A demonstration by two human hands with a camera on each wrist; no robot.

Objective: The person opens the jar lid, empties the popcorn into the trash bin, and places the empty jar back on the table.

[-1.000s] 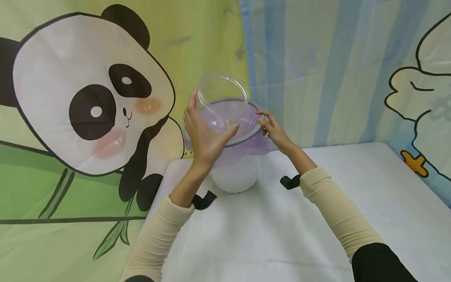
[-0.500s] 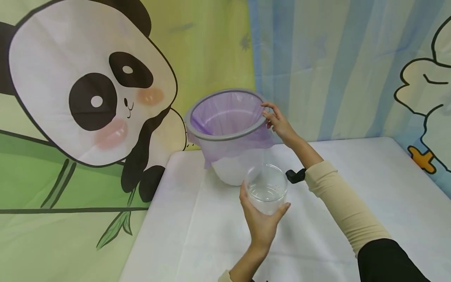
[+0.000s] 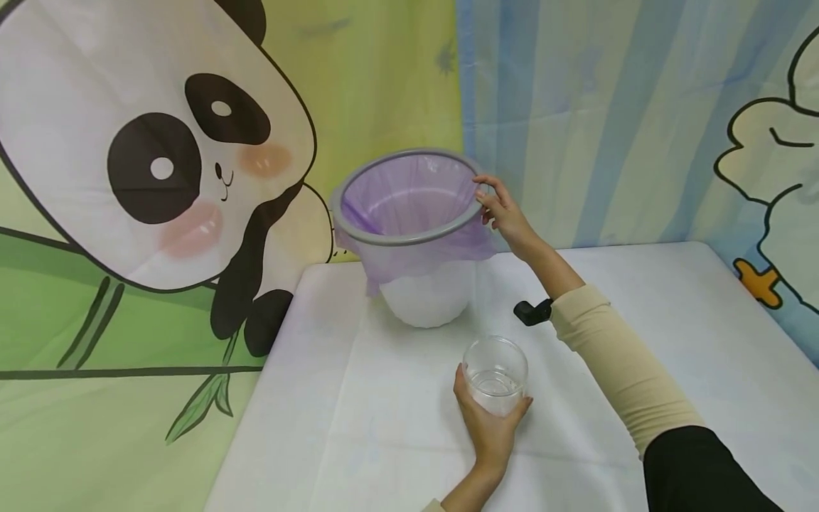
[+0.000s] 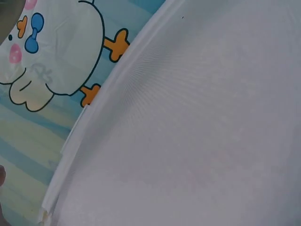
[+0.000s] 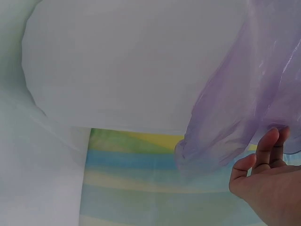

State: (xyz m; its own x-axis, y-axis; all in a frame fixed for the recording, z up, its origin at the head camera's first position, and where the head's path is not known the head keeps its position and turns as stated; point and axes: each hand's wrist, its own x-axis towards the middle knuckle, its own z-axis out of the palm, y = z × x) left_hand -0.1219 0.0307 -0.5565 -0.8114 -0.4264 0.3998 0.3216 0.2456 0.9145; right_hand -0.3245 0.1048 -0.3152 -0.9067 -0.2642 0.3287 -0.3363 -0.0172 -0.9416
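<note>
In the head view a white trash bin (image 3: 425, 295) with a grey rim ring (image 3: 397, 239) stands at the back of the table. A purple plastic bag (image 3: 409, 195) lines it and hangs over its outside. My right hand (image 3: 505, 213) grips the ring at its right side; in the right wrist view the fingers (image 5: 264, 148) curl at the bag's edge. My left hand (image 3: 489, 430) holds a clear round container (image 3: 495, 373) from the near side, thumb and fingers spread around it. The container is upright, close over the table in front of the bin, and see-through.
A white cloth covers the table (image 3: 384, 441). Behind it hang printed curtains, with a panda (image 3: 160, 163) on the left and blue stripes (image 3: 621, 128) on the right. A black wrist mount (image 3: 533, 311) sticks out by the right sleeve.
My left hand has brought the clear container from over the bin's opening down and right, turning it upright near the table. The right hand has stayed at the bin's rim.
</note>
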